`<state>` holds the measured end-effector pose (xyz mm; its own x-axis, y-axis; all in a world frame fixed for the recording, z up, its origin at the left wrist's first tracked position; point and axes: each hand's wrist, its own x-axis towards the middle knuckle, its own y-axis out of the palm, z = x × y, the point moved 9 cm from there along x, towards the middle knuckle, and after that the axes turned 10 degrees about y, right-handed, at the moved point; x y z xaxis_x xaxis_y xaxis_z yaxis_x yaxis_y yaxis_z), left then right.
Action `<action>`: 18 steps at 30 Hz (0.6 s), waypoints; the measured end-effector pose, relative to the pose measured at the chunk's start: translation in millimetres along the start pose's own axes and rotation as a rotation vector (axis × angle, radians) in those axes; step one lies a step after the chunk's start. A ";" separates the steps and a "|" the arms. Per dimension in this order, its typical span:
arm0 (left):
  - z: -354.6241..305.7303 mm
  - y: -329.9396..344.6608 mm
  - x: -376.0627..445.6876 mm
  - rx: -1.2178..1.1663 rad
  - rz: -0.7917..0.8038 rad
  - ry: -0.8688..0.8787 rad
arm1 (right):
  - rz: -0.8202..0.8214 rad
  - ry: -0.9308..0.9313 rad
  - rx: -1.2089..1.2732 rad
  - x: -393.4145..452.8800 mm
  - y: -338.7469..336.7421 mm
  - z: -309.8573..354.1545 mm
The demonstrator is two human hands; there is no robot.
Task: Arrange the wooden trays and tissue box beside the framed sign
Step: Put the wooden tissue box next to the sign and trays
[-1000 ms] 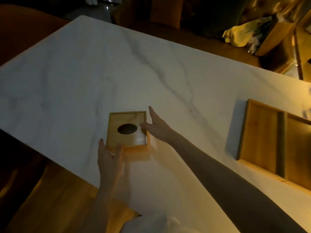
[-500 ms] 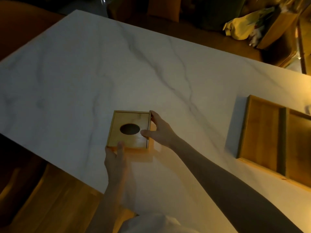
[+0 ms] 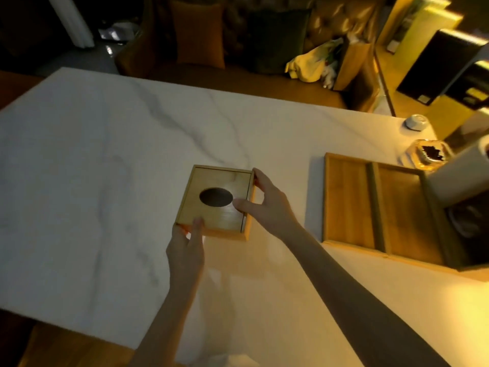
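Observation:
A square wooden tissue box (image 3: pixel 211 178) with a dark oval hole in its lid lies on the white marble table (image 3: pixel 92 168). My left hand (image 3: pixel 186 247) grips its near left corner, thumb on the lid. My right hand (image 3: pixel 264 205) clasps its right side, thumb on the lid and fingers over the far right corner. To the right lies a wooden tray (image 3: pixel 346 200) with a divider, and a second tray section (image 3: pixel 402 207) adjoins it. No framed sign is in view.
At the far right stand a pale cylinder (image 3: pixel 455 178), a small dish with dark contents (image 3: pixel 428 154) and a small white cup (image 3: pixel 415 121). Beyond the table are a sofa with cushions (image 3: pixel 201 35) and a yellow bag (image 3: pixel 309 66). The table's near edge runs at lower left.
Both hands have closed onto the tissue box, the right one from open beside it. The view has shifted, revealing the items at far right.

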<state>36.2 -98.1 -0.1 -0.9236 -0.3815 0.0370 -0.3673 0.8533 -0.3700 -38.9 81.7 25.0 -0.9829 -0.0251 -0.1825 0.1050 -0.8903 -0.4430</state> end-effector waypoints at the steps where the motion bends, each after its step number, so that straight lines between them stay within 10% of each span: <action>1: -9.3 6.6 -0.5 0.003 0.020 0.036 | -0.038 -0.003 0.005 -4.6 -13.4 -1.5; 18: -90.1 168.7 -79.3 -0.095 0.583 0.303 | -0.635 0.330 0.108 -139.5 -189.0 -111.8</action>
<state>37.5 108.1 18.1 -0.9588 0.2573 0.1203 0.2067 0.9225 -0.3259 95.3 304.4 36.1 -0.7505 0.6354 -0.1819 -0.5033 -0.7278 -0.4658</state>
